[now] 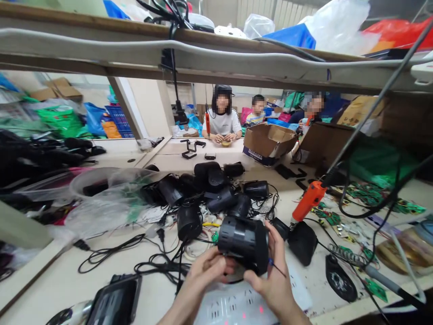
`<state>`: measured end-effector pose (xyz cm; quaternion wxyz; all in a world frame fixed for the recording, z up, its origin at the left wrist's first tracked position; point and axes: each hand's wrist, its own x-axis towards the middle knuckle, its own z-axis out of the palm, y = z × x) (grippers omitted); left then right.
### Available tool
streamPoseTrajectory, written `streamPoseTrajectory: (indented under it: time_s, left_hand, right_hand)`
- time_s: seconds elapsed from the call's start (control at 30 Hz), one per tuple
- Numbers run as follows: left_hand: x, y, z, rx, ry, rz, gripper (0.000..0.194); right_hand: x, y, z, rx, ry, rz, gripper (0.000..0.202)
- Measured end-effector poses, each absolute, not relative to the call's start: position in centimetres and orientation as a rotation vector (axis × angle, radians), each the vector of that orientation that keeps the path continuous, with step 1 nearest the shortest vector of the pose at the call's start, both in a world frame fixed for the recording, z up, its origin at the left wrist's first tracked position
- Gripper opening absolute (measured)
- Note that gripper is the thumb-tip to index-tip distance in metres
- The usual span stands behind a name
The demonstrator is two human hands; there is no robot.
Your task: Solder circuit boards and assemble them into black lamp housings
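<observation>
Both hands hold a black cylindrical housing (241, 239) above the bench, with its wider end toward the right. My left hand (211, 271) has its fingers under the left part of the housing. My right hand (275, 266) grips the wide right end, its thumb low and its fingers behind. A thin dark wire sticks out beside the right fingers. Just below the hands is a white power strip (233, 302) with red lights. Behind the held housing lies a pile of similar black housings (216, 198) with cables.
An orange electric screwdriver (308, 201) hangs at the right, near green circuit boards (372, 194). Black cables (115, 253) lie at the left. A cardboard box (269, 144) stands farther back, where several people sit. A shelf beam (216, 54) crosses above.
</observation>
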<state>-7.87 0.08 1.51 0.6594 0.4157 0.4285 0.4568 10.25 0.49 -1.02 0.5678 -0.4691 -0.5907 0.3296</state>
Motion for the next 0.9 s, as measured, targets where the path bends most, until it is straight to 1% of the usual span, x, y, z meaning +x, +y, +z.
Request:
streamPoseTrajectory:
  time_s: [0.03,0.1,0.13,0.2,0.27,0.33,0.4,0.5,0.53,0.57,0.67,0.7,0.73,0.83,0.9]
  left_hand:
    - [-7.1,-0.2,1.7,0.714,0.821,1.049,0.051]
    - [-5.9,-0.3,1.9,0.431,0.614,1.094,0.059]
    - [-5.5,-0.3,2.0,0.360,0.555,1.124,0.060]
    - [-5.3,0.0,2.1,0.291,0.500,1.193,0.059]
    - [-5.4,0.3,2.0,0.255,0.481,1.259,0.056]
    - [-5.6,0.5,1.5,0.230,0.460,1.274,0.055]
    - [-5.7,0.5,0.9,0.226,0.430,1.244,0.057]
    - [-5.7,0.4,-0.3,0.254,0.404,1.199,0.061]
    - [-5.7,0.3,-0.6,0.263,0.413,1.202,0.061]
    - [-5.6,0.2,-0.9,0.268,0.434,1.210,0.060]
    - [-5.5,-0.2,-1.5,0.250,0.586,1.262,0.049]
    - [-5.4,-0.4,-1.5,0.239,0.652,1.287,0.045]
    - [-5.3,-0.5,-1.3,0.231,0.717,1.314,0.043]
    - [-5.1,-0.7,-0.2,0.251,0.801,1.356,0.046]
    - [-5.3,-0.7,0.8,0.305,0.756,1.327,0.050]
  right_hand:
    - [10.0,0.2,-1.4,-1.104,-1.459,0.671,0.102]
    - [9.5,-0.3,-2.0,-1.039,-1.596,0.461,0.108]
    - [9.4,-0.5,-2.1,-0.980,-1.664,0.366,0.106]
    - [9.5,-0.7,-2.1,-0.879,-1.796,0.236,0.097]
    - [10.0,-0.9,-1.7,-0.857,-1.914,0.209,0.090]
    - [10.7,-1.1,-1.1,-0.885,-1.994,0.249,0.090]
    - [11.4,-1.4,-0.4,-0.898,-2.050,0.315,0.090]
    - [12.3,-1.9,0.7,-0.901,-2.108,0.433,0.085]
    - [12.5,-2.1,1.1,-0.909,-2.101,0.472,0.079]
    - [12.6,-2.3,1.6,-0.922,-2.076,0.506,0.069]
    - [12.6,-2.8,2.7,-0.980,-1.936,0.576,0.028]
    - [12.4,-2.9,3.0,-1.008,-1.895,0.592,0.020]
    - [12.2,-2.9,3.2,-1.037,-1.865,0.604,0.019]
    - [11.5,-2.2,3.0,-1.146,-1.787,0.663,0.035]
    - [11.4,-1.2,2.4,-1.218,-1.631,0.804,0.033]
